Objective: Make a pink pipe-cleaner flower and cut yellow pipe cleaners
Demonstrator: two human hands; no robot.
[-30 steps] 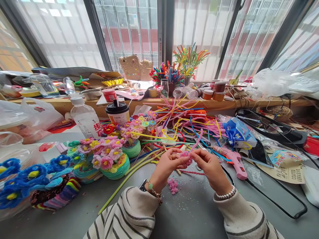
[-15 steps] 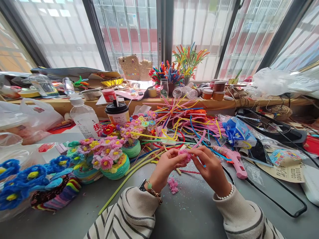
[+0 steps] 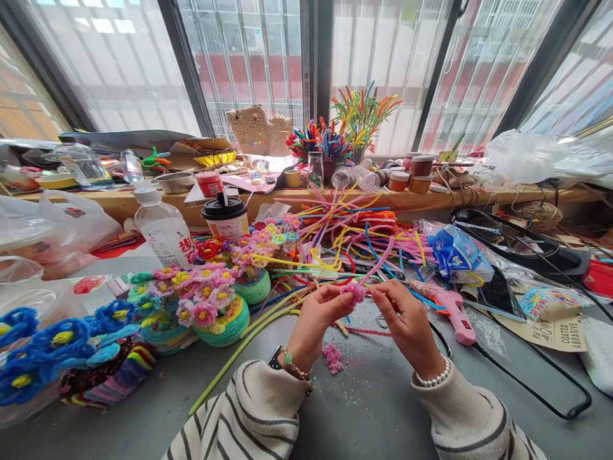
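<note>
Between the fingertips of my left hand point(image 3: 322, 317) is a small curled flower of fuzzy pink pipe cleaner point(image 3: 353, 292). A straight pink strand point(image 3: 382, 260) runs up and to the right from it. My right hand point(image 3: 403, 319) is closed in a pinch at the flower's right edge, on a short end of the pipe cleaner; the exact tip is hard to make out. Below the hands, a second curled pink pipe cleaner piece point(image 3: 332, 358) lies on the grey table point(image 3: 354, 415). A thin red tinsel stem point(image 3: 368, 331) lies just beyond it.
Pots of pipe cleaner flowers point(image 3: 223, 319) stand at left, near a water bottle point(image 3: 161, 227) and a lidded cup point(image 3: 226, 217). Loose pipe cleaners point(image 3: 340, 223) heap up behind the hands. A pink glue gun point(image 3: 457, 313) with its black cord lies at right, beside a blue packet point(image 3: 460, 252).
My right hand has shifted slightly, its fingertips now lower at the flower's right side. The flower has turned and moved slightly left, and more of the pink strand shows above it.
</note>
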